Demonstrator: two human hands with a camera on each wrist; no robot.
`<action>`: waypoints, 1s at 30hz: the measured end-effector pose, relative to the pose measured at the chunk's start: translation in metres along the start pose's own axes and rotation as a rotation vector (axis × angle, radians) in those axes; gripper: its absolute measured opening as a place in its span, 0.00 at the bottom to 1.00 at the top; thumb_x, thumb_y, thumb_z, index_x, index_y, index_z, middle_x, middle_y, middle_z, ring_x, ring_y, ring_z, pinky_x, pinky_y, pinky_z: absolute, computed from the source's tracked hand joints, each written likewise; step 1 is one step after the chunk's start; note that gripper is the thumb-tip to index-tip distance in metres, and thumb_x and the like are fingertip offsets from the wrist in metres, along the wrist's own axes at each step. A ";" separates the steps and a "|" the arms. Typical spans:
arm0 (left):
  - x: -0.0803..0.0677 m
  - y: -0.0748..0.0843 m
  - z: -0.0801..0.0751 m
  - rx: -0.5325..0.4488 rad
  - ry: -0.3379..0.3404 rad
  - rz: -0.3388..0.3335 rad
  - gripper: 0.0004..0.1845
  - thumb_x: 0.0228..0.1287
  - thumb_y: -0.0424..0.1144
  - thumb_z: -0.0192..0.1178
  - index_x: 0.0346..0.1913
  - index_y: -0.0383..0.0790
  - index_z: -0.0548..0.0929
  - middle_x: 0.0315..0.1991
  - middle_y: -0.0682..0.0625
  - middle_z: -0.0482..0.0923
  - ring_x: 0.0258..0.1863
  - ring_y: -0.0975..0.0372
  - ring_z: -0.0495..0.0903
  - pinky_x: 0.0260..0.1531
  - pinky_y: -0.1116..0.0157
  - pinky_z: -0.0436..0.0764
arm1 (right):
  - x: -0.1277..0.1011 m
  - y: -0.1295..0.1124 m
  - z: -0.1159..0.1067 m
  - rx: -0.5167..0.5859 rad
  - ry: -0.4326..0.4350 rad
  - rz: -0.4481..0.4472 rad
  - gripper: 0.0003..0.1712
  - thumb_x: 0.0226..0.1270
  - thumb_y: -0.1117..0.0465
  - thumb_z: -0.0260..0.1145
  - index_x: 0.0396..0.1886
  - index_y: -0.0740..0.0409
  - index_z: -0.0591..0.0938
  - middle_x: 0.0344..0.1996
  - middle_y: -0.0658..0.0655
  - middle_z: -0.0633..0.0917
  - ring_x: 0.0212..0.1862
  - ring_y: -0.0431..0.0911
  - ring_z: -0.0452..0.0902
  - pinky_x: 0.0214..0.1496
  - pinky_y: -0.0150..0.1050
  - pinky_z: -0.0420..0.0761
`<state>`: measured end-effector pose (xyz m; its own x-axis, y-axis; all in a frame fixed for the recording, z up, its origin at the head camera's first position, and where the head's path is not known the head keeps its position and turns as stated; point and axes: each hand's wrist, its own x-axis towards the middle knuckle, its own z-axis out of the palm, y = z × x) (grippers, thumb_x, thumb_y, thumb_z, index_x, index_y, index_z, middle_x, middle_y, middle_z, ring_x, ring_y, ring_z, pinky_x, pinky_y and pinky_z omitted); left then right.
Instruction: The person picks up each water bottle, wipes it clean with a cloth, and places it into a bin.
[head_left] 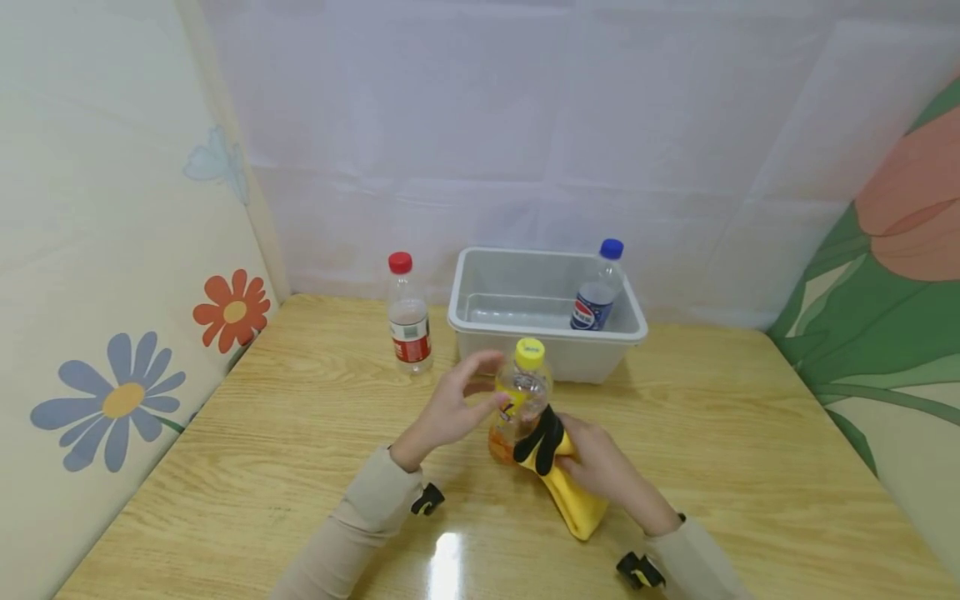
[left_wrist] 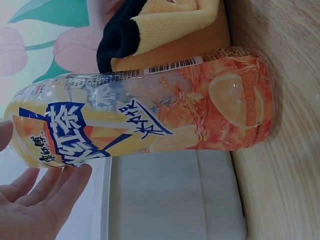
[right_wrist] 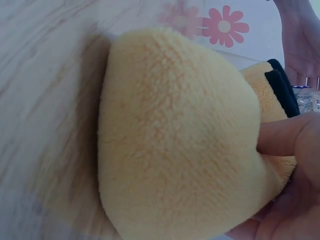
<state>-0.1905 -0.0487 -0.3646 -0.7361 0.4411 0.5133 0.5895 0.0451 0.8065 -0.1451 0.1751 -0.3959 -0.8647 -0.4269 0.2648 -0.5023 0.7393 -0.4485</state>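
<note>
An iced tea bottle [head_left: 517, 400] with a yellow cap and orange lemon label [left_wrist: 235, 100] stands upright on the table. My left hand [head_left: 453, 404] is beside its upper part, thumb and fairly straight fingers [left_wrist: 65, 190] spread at the label; whether they press on it is hard to tell. My right hand [head_left: 600, 467] grips a folded yellow cloth [head_left: 573, 500] with black edging. The cloth's black-edged end lies against the bottle's right side in the head view. In the right wrist view the fluffy cloth [right_wrist: 175, 135] fills the middle, pinched by the right hand [right_wrist: 300, 175].
Behind the bottle stands a light grey plastic bin [head_left: 540, 346], holding a blue-capped Pepsi bottle [head_left: 596, 292] that leans at its right end. Left of the bin, a red-capped clear bottle [head_left: 409, 325] stands on the wooden table [head_left: 315, 400]. White sheeting hangs behind.
</note>
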 end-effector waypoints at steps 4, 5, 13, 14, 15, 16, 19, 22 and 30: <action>0.000 0.000 0.002 -0.002 0.004 -0.025 0.27 0.56 0.27 0.61 0.58 0.25 0.65 0.55 0.33 0.69 0.53 0.45 0.71 0.50 0.54 0.76 | -0.001 -0.001 -0.001 0.000 -0.006 0.011 0.28 0.46 0.75 0.68 0.52 0.71 0.73 0.45 0.67 0.80 0.47 0.58 0.76 0.51 0.52 0.76; 0.000 0.000 0.002 0.004 0.007 -0.037 0.28 0.56 0.28 0.62 0.59 0.25 0.65 0.55 0.33 0.69 0.54 0.46 0.70 0.51 0.54 0.75 | -0.001 -0.001 -0.001 0.000 -0.006 0.012 0.28 0.46 0.75 0.68 0.51 0.71 0.73 0.45 0.67 0.80 0.47 0.57 0.76 0.51 0.52 0.76; 0.003 0.002 0.008 0.086 0.024 -0.065 0.34 0.52 0.35 0.67 0.61 0.30 0.65 0.53 0.40 0.71 0.52 0.51 0.72 0.48 0.62 0.77 | -0.003 -0.001 -0.001 -0.014 0.002 -0.008 0.28 0.45 0.75 0.68 0.50 0.71 0.74 0.44 0.66 0.80 0.45 0.56 0.77 0.49 0.51 0.77; 0.003 0.002 0.008 0.097 0.024 -0.065 0.34 0.51 0.35 0.67 0.61 0.31 0.65 0.53 0.41 0.71 0.51 0.52 0.72 0.48 0.63 0.77 | -0.003 -0.001 -0.001 -0.014 0.002 -0.012 0.28 0.45 0.75 0.68 0.50 0.71 0.74 0.44 0.65 0.80 0.45 0.56 0.77 0.49 0.51 0.77; 0.003 0.002 0.009 0.107 0.026 -0.064 0.34 0.51 0.36 0.67 0.61 0.32 0.65 0.53 0.42 0.70 0.51 0.53 0.72 0.47 0.63 0.78 | -0.003 -0.001 -0.001 -0.012 0.004 -0.015 0.28 0.45 0.75 0.68 0.50 0.71 0.74 0.44 0.65 0.80 0.45 0.56 0.77 0.49 0.51 0.77; 0.004 0.002 0.009 0.118 0.029 -0.062 0.35 0.51 0.36 0.68 0.61 0.32 0.65 0.53 0.43 0.70 0.51 0.53 0.72 0.46 0.64 0.78 | -0.004 -0.001 -0.001 -0.009 0.004 -0.018 0.28 0.44 0.75 0.68 0.50 0.71 0.74 0.44 0.66 0.80 0.45 0.56 0.77 0.49 0.51 0.77; 0.005 0.001 0.010 0.140 0.035 -0.052 0.35 0.51 0.37 0.68 0.61 0.31 0.65 0.53 0.43 0.69 0.49 0.54 0.72 0.44 0.63 0.79 | -0.004 -0.001 -0.002 0.003 0.001 -0.016 0.28 0.44 0.75 0.68 0.51 0.71 0.74 0.44 0.66 0.80 0.45 0.56 0.77 0.49 0.51 0.77; 0.005 0.000 0.010 0.146 0.039 -0.043 0.34 0.52 0.37 0.67 0.60 0.30 0.65 0.52 0.42 0.69 0.48 0.53 0.73 0.43 0.63 0.80 | -0.005 0.000 -0.002 0.006 -0.003 0.002 0.29 0.44 0.75 0.68 0.51 0.71 0.74 0.44 0.66 0.80 0.45 0.55 0.77 0.49 0.51 0.77; 0.006 -0.001 0.008 0.143 0.026 -0.061 0.34 0.54 0.38 0.66 0.61 0.31 0.64 0.51 0.42 0.70 0.47 0.53 0.74 0.43 0.65 0.80 | -0.006 0.003 -0.007 -0.009 0.016 0.009 0.29 0.43 0.75 0.68 0.51 0.70 0.74 0.43 0.66 0.81 0.43 0.55 0.78 0.47 0.51 0.78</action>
<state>-0.1930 -0.0389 -0.3645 -0.7790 0.4106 0.4739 0.5838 0.1991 0.7871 -0.1412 0.1840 -0.3928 -0.8690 -0.4121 0.2740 -0.4944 0.7475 -0.4436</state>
